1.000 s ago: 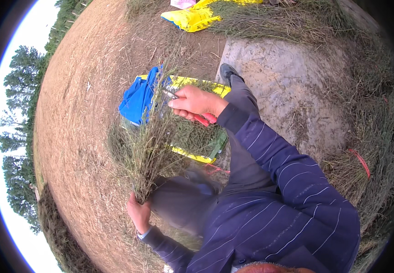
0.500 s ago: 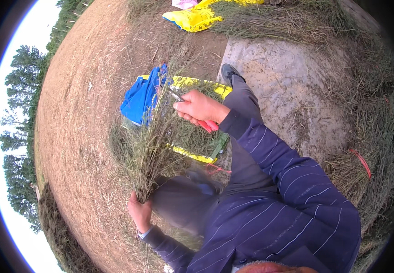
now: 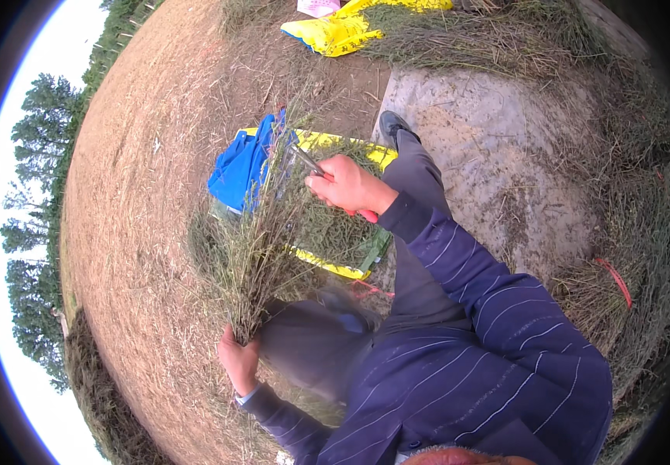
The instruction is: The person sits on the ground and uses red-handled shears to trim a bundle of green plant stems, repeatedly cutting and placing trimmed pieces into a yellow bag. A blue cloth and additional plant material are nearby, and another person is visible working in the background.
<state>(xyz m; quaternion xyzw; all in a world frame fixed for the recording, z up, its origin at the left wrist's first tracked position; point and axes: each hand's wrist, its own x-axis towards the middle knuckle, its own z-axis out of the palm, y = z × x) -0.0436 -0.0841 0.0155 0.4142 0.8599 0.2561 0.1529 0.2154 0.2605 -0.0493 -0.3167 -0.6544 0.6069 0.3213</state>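
Observation:
My left hand is closed around the lower end of a bundle of dry plant stalks, beside my bent knee. The stalks fan out away from me, up and to the right. In my right hand is a pair of pruning shears with red handles, mostly covered by my fingers. Their metal tip is among the upper stalks. Whether the blades are apart, I cannot make out. Beneath lies a yellow-edged sheet covered with cut greenish plant pieces. A blue cloth or bag lies behind the stalks.
A yellow sack and heaped stalks lie at the far side. To the right, a grey dusty sheet is spread beneath my foot, next to more stalks tied with a red band. Dry stubble ground stretches left.
My right hand and the shears have shifted slightly to the right, and less of the red handles shows. My left hand still grips the bundle in the same place.

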